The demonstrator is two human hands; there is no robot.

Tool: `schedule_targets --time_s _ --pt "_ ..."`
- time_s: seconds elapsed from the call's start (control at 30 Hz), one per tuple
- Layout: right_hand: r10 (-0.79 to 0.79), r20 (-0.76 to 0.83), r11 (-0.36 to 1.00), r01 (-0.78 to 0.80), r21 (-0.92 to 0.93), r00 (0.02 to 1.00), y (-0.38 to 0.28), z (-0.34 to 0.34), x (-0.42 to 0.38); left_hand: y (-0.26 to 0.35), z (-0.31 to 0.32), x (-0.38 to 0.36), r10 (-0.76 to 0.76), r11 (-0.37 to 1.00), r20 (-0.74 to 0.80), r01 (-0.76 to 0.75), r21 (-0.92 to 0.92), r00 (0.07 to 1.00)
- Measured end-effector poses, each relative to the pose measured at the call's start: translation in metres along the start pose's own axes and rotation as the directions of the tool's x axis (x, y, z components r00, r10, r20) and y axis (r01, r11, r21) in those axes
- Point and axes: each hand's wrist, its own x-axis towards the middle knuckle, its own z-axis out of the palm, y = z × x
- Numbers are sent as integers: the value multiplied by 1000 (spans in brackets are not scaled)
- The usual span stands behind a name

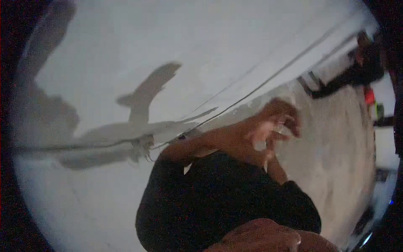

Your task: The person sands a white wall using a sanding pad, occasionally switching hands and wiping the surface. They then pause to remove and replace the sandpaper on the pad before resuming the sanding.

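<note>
Fingers of the left hand are seen half-curled beside the blurred right hand; whether anything is gripped by either cannot be told. Beyond them, apart, a dark cable is stretched slantwise, the left hand being nearer.

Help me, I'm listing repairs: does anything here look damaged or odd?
Yes: a ragged patch, left of the picture's centre, interrupts the mostly smooth, pale wall. It may be broken plaster or a fitting; the blur hides which.
</note>
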Motion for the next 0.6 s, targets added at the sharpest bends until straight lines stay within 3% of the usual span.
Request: schedule_targets --time_s 0.1,0.17,0.2,0.33,0.37,0.4,0.47,0.57,0.6 --pt "125 140 986 -107 -131 982 2 105 -1 41 28 29 -28 997 111 37 -73 993" --pt "213 173 966 -182 -182 961 38 123 -12 21 43 57 399 916 187 -399 -34 898" --pt "255 166 955 -221 -198 952 49 125 -48 31 48 63 619 388 362 -673 630 697" --pt "372 80 912 -349 -214 925 99 77 -162 38 75 51 585 508 179 -529 680 791" --pt "385 71 908 -364 -206 920 70 70 -158 -15 70 108 569 538 149 -502 677 809" --pt "386 78 910 -365 -199 919 75 66 -166 -8 84 96 557 557 137 -491 670 819" --pt "388 93 912 -367 -185 917 28 56 -151 -79 79 163 531 595 115 -466 655 839" --pt "388 138 915 -363 -175 911 18 30 -150 -49 96 128 501 631 100 -442 637 859" --pt "391 151 915 -365 -172 908 11 27 -150 -55 97 158 491 643 92 -431 634 867"
